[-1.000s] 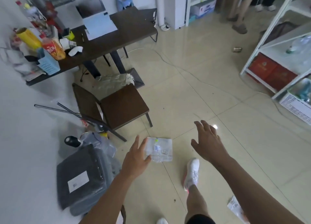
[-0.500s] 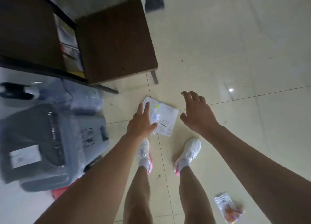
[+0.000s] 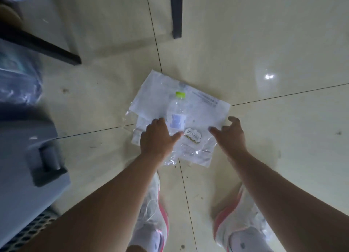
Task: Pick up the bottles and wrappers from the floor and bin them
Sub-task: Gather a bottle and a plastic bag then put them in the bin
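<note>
A clear plastic bottle (image 3: 177, 113) with a green cap lies on a pile of white and clear wrappers (image 3: 205, 111) on the tiled floor. My left hand (image 3: 156, 138) is down on the wrappers at the bottle's left side, its thumb stretched across the bottle's lower end. My right hand (image 3: 231, 134) hovers at the pile's right edge with fingers spread and bent, touching or just above the wrapper. Whether either hand grips anything is not plain.
A grey case (image 3: 28, 138) with a wheel stands close on the left, a clear plastic bag (image 3: 17, 81) behind it. A dark chair leg (image 3: 176, 11) and a dark bar (image 3: 43, 45) lie beyond the pile. My white shoes (image 3: 238, 219) are just behind my hands.
My head has dropped much closer to the floor. Both hands have come down from above the pile, the left onto the bottle and wrappers, the right to the wrapper's edge.
</note>
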{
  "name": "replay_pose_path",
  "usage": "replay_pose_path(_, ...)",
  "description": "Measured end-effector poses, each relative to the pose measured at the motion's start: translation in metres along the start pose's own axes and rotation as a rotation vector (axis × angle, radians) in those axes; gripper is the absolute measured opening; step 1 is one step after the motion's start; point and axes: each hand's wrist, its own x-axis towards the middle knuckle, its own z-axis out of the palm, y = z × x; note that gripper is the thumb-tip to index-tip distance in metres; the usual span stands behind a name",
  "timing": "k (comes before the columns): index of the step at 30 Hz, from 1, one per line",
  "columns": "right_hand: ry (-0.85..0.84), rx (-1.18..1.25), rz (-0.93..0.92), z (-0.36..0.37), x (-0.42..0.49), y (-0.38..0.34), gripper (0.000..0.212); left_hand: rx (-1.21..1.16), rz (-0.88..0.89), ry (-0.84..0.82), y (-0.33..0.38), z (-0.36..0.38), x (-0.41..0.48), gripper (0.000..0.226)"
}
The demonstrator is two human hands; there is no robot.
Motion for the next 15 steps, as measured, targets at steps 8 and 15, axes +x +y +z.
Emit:
replay_pose_path(8,0.039,0.213,-0.03,0.022,0.007,-0.017,0.023,-0.208,-0.006,-0.015,-0.017,-0.006,0.012,0.062)
replay_pose_path(15,0.053,-0.038,-0.295,-0.1,-0.073,-0.06,0.023,-0.299,0.061,-0.036,0.013,-0.097,-0.047,0.07)
